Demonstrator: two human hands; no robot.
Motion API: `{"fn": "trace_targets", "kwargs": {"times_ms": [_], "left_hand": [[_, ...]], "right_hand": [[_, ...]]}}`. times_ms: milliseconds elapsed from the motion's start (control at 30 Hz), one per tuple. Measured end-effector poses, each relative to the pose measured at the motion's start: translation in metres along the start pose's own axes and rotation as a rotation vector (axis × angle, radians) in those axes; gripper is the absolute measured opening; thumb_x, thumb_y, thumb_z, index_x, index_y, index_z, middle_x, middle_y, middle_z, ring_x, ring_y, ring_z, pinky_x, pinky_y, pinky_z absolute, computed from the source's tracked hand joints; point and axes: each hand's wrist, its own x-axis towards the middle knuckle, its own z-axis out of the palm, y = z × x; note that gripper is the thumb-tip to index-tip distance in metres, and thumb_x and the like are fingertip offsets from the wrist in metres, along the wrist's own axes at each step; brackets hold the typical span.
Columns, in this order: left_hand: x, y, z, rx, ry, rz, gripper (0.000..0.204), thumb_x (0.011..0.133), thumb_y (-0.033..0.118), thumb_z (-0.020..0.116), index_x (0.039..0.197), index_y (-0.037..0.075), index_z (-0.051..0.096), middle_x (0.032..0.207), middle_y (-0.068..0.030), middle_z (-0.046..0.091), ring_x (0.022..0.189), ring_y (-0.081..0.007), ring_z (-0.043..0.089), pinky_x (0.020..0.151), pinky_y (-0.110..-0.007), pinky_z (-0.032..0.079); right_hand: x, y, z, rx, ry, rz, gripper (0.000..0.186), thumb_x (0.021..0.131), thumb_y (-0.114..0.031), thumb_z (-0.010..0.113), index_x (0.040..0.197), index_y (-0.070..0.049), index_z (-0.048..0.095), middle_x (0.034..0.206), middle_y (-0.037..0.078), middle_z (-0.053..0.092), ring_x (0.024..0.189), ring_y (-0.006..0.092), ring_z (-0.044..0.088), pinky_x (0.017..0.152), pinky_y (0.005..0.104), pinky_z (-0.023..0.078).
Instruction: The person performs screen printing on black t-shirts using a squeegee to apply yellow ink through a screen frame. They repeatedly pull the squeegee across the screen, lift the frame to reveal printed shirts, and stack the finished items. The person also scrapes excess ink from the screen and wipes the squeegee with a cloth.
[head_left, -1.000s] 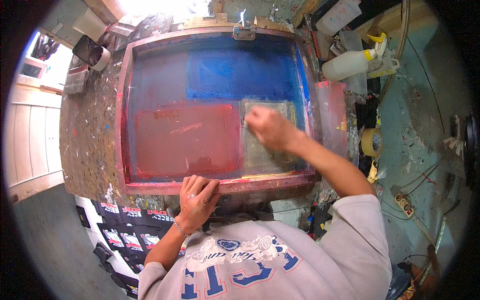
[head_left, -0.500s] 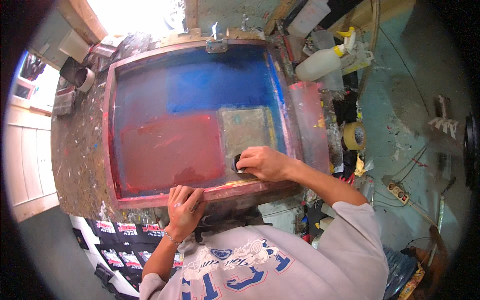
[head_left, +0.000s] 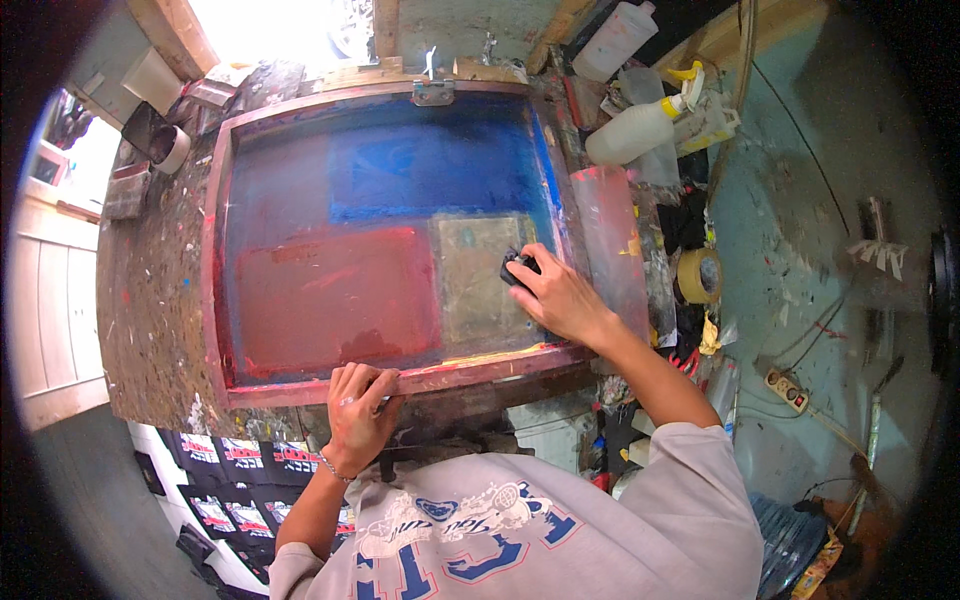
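A silk-screen printing frame (head_left: 212, 300) lies flat on the worktable, its mesh stained in red, blue and greyish-yellow patches. My right hand (head_left: 568, 302) pinches a small black block (head_left: 516, 268) against the right edge of the greyish-yellow patch (head_left: 478, 295). What kind of thing the block is, I cannot make out; the fingers cover part of it. At the frame's near rail, my left hand (head_left: 362, 405) rests with its fingers curled over the wood, gripping it. A metal hinge clamp (head_left: 433, 93) holds the far rail.
To the right stand a spray bottle (head_left: 630, 134) with a yellow head and a roll of tape (head_left: 699, 276). A translucent pinkish sheet (head_left: 607, 225) lies beside the frame. Cups (head_left: 170, 148) sit at the far left of the stained table (head_left: 150, 300). A power strip (head_left: 786, 390) hangs at right.
My right hand has moved the black block away from me and a little right, from the near end of the greyish-yellow patch up its right edge. My left hand keeps its place on the rail.
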Motion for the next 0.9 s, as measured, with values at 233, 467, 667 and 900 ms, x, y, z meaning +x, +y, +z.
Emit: {"fn": "trace_targets", "kwargs": {"times_ms": [233, 467, 667, 900], "left_hand": [[0.001, -0.003, 0.002, -0.008, -0.024, -0.001, 0.038, 0.064, 0.003, 0.082, 0.1, 0.008, 0.069, 0.088, -0.0051, 0.06, 0.084, -0.0262, 0.056, 0.078, -0.04, 0.043], [-0.001, -0.004, 0.002, -0.004, -0.04, -0.004, 0.041, 0.064, 0.004, 0.083, 0.103, 0.007, 0.07, 0.091, -0.0057, 0.061, 0.086, -0.0268, 0.057, 0.079, -0.041, 0.044], [-0.002, -0.006, 0.003, -0.013, -0.036, 0.009, 0.042, 0.065, 0.004, 0.082, 0.105, 0.007, 0.07, 0.091, -0.0062, 0.062, 0.087, -0.0275, 0.057, 0.079, -0.041, 0.044], [-0.005, 0.0, -0.001, -0.009, -0.043, -0.014, 0.039, 0.066, 0.003, 0.082, 0.103, 0.007, 0.07, 0.091, -0.0058, 0.062, 0.086, -0.027, 0.058, 0.079, -0.04, 0.044]], "right_hand": [[0.032, 0.043, 0.018, -0.008, 0.051, -0.169, 0.018, 0.091, -0.005, 0.067, 0.108, -0.002, 0.065, 0.107, 0.017, 0.063, 0.094, 0.0388, 0.066, 0.081, 0.0458, 0.056], [0.041, 0.046, 0.025, -0.016, 0.067, -0.116, 0.01, 0.085, 0.001, 0.062, 0.095, 0.001, 0.066, 0.098, 0.019, 0.063, 0.097, 0.0369, 0.066, 0.085, 0.0463, 0.056], [0.04, 0.039, 0.008, 0.073, 0.069, -0.065, 0.014, 0.087, -0.002, 0.064, 0.1, -0.002, 0.07, 0.1, 0.019, 0.065, 0.095, 0.0381, 0.068, 0.084, 0.0465, 0.056], [0.037, 0.038, 0.034, 0.062, 0.041, -0.071, 0.01, 0.088, -0.001, 0.066, 0.097, -0.003, 0.07, 0.1, 0.017, 0.067, 0.09, 0.0379, 0.068, 0.078, 0.0445, 0.057]]}}
